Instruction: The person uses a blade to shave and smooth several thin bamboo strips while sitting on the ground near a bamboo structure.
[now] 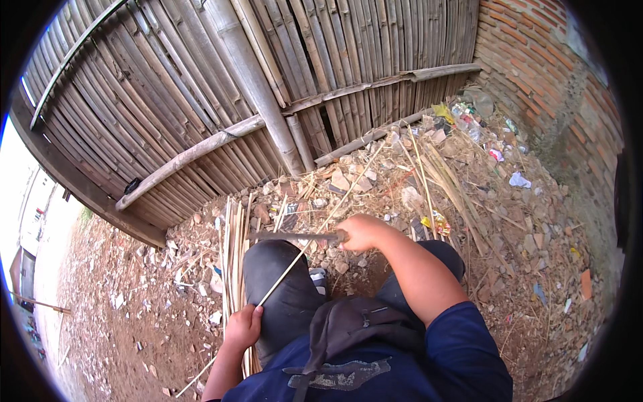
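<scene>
A long, thin bamboo strip [288, 270] runs slantwise from the lower left, past my left knee, toward the fence. My left hand [242, 327] is closed round it beside my left thigh. Above my knees, my right hand [365, 232] grips a knife by its short handle. The knife's long dark blade [291, 236] points left and crosses the strip; whether the edge touches it I cannot tell. A bundle of pale bamboo strips [232, 234] lies along the outside of my left leg, partly hidden by my left hand and forearm.
A bamboo fence [194, 80] with a thick post [258, 87] stands ahead. A brick wall [542, 74] rises on the right. More split bamboo [447, 184] lies ahead to the right. Stones, broken bricks and litter [469, 120] cover the dirt ground.
</scene>
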Demonstrator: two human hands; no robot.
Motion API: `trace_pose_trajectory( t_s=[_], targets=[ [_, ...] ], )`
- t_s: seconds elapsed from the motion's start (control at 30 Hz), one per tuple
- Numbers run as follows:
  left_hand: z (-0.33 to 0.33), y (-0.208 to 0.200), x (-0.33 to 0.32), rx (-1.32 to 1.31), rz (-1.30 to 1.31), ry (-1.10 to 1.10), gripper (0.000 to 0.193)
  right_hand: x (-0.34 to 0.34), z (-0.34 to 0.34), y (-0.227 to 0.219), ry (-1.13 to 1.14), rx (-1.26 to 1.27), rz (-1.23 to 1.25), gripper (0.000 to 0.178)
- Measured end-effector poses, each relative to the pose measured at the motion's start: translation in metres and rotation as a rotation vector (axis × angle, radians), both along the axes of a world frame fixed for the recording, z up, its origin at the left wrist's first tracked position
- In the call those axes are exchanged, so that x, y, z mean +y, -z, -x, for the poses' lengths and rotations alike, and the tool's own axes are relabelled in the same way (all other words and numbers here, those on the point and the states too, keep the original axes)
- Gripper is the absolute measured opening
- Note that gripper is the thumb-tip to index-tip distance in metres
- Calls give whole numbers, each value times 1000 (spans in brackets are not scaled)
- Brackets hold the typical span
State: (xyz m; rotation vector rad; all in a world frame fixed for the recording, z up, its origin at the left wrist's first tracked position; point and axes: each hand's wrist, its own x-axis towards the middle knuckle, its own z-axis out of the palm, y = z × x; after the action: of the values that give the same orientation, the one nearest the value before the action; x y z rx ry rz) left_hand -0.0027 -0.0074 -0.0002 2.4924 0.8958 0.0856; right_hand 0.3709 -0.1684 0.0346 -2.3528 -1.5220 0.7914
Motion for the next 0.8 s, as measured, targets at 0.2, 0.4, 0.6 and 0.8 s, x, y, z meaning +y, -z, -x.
trace_pose_trajectory(
  t_s=[0.2,0.4,0.6,0.8],
  targets=[
    [-6,-2,-2,2,-4,-15,39,-6,-41,46,281,-1,-90,39],
    [-3,0,1,24,6,-2,39,-3,-14,28,148,66,-38,39],
    [-2,2,4,-25,41,16,38,-4,-33,24,196,113,39,32],
    [-2,5,5,-23,-1,12,37,-5,-34,26,288,-13,-91,32]
  ],
)
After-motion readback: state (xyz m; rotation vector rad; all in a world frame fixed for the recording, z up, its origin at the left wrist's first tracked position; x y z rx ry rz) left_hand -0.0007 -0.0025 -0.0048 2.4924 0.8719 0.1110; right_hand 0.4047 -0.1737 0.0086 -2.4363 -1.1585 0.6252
